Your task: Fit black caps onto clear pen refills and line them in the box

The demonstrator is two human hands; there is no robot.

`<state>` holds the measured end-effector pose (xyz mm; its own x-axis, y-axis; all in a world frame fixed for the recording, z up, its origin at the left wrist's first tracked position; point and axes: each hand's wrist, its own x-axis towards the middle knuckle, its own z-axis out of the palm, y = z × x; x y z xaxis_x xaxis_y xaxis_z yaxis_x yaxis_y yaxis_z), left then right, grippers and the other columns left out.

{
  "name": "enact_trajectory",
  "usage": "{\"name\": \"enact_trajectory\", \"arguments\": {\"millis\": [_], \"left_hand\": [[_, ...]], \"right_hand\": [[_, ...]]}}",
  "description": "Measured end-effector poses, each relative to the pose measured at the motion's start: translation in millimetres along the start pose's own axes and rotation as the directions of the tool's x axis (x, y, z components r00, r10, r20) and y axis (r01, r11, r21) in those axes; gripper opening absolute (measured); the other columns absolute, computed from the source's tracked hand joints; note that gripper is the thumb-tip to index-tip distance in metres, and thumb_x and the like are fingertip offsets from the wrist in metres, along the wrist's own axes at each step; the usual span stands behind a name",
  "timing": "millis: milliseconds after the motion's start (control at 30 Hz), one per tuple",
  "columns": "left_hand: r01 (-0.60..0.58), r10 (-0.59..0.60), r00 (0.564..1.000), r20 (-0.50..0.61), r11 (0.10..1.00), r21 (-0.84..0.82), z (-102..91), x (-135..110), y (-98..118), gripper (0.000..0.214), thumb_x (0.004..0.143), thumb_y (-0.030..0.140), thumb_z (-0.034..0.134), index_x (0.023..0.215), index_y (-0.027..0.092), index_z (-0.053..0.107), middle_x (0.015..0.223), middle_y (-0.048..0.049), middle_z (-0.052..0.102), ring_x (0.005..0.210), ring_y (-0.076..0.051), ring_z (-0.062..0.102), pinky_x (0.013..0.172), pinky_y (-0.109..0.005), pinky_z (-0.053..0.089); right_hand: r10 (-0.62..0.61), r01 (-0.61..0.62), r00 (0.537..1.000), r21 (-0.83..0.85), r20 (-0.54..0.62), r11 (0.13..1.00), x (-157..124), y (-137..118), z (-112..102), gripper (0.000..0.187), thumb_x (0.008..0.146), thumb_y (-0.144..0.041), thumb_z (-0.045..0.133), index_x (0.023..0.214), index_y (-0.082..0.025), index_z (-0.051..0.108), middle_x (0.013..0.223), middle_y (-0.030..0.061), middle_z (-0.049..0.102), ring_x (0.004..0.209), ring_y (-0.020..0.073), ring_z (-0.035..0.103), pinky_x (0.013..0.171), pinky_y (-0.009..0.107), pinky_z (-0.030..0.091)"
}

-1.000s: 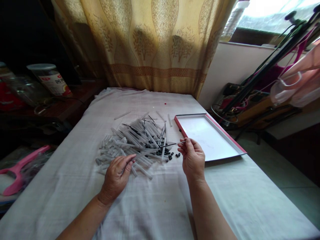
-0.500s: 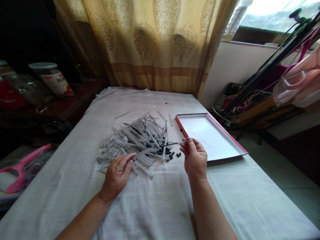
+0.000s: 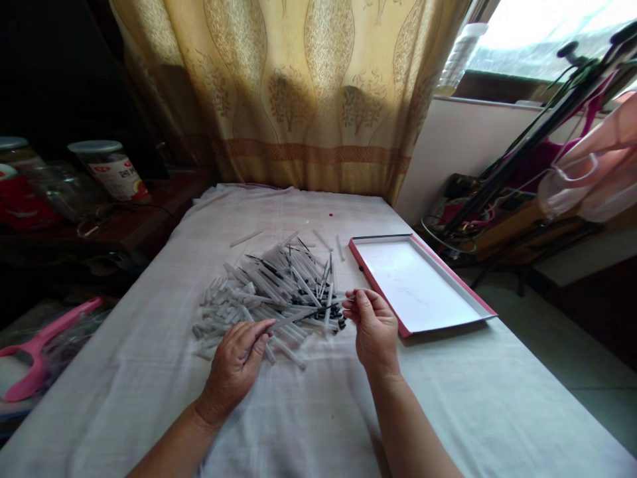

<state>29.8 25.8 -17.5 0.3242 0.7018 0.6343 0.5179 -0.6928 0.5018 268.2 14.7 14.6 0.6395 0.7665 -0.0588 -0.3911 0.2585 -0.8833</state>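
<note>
**Pinching small parts at a cloth-covered counter**

Both hands are down on the counter, which is draped end to end in a wrinkled white cloth. The left hand lies knuckles up at the near edge of the pile of clear tubes, fingers drawn together with the thumb on one clear tube that points away to the right. The right hand sits just beside the pile, thumb and forefinger closed on a thin dark rod; its far end is lost among the tubes. Little black caps are scattered at the pile's right fringe, close to that hand. To the right, near the counter's edge, lies a flat white tray with a red rim. A patterned gold curtain hangs behind the counter, daylight pours through the window at upper right, jars stand on a dark shelf at left, and a pink plastic piece lies low beside the counter.
</note>
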Motion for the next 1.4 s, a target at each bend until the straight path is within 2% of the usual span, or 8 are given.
{"name": "enact_trajectory", "arguments": {"millis": [167,433,833,1000,1133,1267,1333,1400], "left_hand": [[0.016,-0.016,1.0,0.0,1.0,0.002,-0.5,0.2,-0.3,0.022,0.094,0.024,0.053,0.111,0.022,0.068,0.091,-0.0039,0.075,0.085,-0.017,0.069,0.079,-0.029,0.055],[0.086,-0.085,0.996,0.023,0.996,-0.023,-2.6,0.8,0.1,0.024,0.094,0.025,0.052,0.111,0.022,0.068,0.09,-0.0044,0.075,0.085,-0.018,0.069,0.08,-0.031,0.056],[0.037,-0.037,0.999,0.017,0.999,-0.014,0.9,-1.4,-1.0,0.023,0.093,0.023,0.054,0.111,0.022,0.069,0.094,-0.0046,0.075,0.088,-0.018,0.068,0.082,-0.03,0.055],[0.034,-0.033,0.999,0.037,0.999,-0.035,0.3,0.3,1.6,0.022,0.093,0.025,0.054,0.11,0.022,0.069,0.091,-0.004,0.075,0.086,-0.018,0.069,0.081,-0.029,0.055],[0.072,-0.07,0.996,0.056,0.997,-0.027,0.9,-0.6,2.3,0.021,0.093,0.03,0.056,0.106,0.022,0.069,0.092,-0.0044,0.075,0.086,-0.019,0.069,0.079,-0.03,0.055],[0.128,-0.128,0.99,0.051,0.992,0.011,1.5,-1.3,1.7,0.025,0.092,0.04,0.055,0.101,0.022,0.07,0.088,-0.0047,0.075,0.082,-0.02,0.07,0.076,-0.031,0.056],[0.146,-0.147,0.988,0.056,0.989,0.022,1.4,-0.9,1.1,0.027,0.092,0.043,0.054,0.099,0.022,0.07,0.086,-0.0044,0.074,0.08,-0.02,0.07,0.075,-0.031,0.056],[0.158,-0.159,0.986,0.059,0.987,0.022,1.3,-0.6,0.1,0.029,0.092,0.045,0.053,0.098,0.022,0.07,0.085,-0.0043,0.074,0.08,-0.02,0.07,0.075,-0.031,0.056]], "right_hand": [[0.016,-0.016,0.999,0.012,-0.033,1.0,2.7,-0.2,-1.9,0.037,0.059,-0.042,0.086,0.077,-0.016,0.067,0.073,0.0017,0.073,0.055,0.0103,0.066,0.046,0.017,0.054],[-0.06,0.065,0.989,0.037,-0.136,0.997,13.2,-11.2,-11.0,0.032,0.061,-0.038,0.085,0.077,-0.017,0.066,0.072,-0.001,0.072,0.054,0.0085,0.066,0.046,0.015,0.053],[0.012,-0.012,1.0,0.02,-0.017,1.0,1.3,-2.3,-1.2,0.034,0.058,-0.04,0.087,0.076,-0.016,0.069,0.072,0.0012,0.073,0.056,0.0103,0.066,0.047,0.017,0.054],[0.03,-0.02,0.996,-0.115,0.086,0.993,-11.2,11.2,6.4,0.031,0.064,-0.043,0.081,0.077,-0.016,0.074,0.074,0.0039,0.074,0.059,0.0139,0.067,0.05,0.022,0.055],[-0.022,0.09,0.972,-0.287,0.232,0.954,-29.2,26.3,12.0,0.023,0.076,-0.04,0.072,0.084,-0.019,0.078,0.079,0.005,0.076,0.064,0.0173,0.069,0.056,0.028,0.057],[-0.144,0.323,0.896,-0.394,0.42,0.86,-44.1,31.8,15.1,0.026,0.084,-0.031,0.063,0.105,-0.027,0.077,0.096,0.0056,0.077,0.078,0.0205,0.072,0.076,0.035,0.058],[-0.195,0.412,0.855,-0.401,0.481,0.818,-43.5,29.3,14.2,0.028,0.084,-0.028,0.062,0.109,-0.029,0.075,0.102,0.0052,0.076,0.089,0.0219,0.071,0.086,0.036,0.056],[-0.222,0.444,0.846,-0.408,0.485,0.798,-35.1,23.4,9.5,0.031,0.084,-0.027,0.061,0.112,-0.029,0.073,0.1,0.0043,0.077,0.09,0.0215,0.071,0.088,0.035,0.055]]}}
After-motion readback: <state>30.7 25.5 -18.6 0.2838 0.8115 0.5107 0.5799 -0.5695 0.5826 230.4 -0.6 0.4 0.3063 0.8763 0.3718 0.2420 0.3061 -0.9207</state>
